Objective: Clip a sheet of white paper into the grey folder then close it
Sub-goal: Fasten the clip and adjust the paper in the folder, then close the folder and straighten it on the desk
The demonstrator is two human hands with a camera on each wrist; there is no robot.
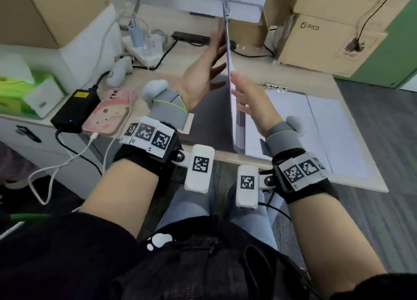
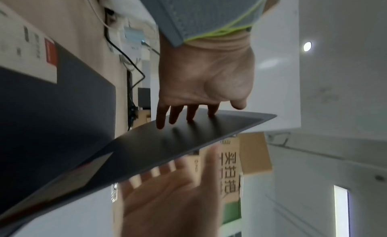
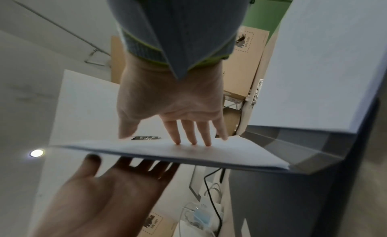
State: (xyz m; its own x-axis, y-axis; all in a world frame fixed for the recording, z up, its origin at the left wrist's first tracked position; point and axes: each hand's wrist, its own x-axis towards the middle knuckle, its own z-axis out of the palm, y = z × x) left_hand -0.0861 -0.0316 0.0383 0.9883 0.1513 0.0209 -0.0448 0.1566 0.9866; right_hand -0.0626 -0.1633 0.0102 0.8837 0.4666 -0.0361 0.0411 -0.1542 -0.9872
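The grey folder lies open on the desk, with one flap standing upright on edge between my hands. A white sheet lies against the right face of that flap, and a metal clip sits at its far top end. My left hand touches the grey outer face with straight fingers. My right hand presses straight fingers flat on the white sheet. Neither hand curls round anything.
A pile of white paper under a second metal clip lies on the desk at the right. Cardboard boxes stand behind it. At the left are a power strip, a black charger, a pink phone and a tissue box.
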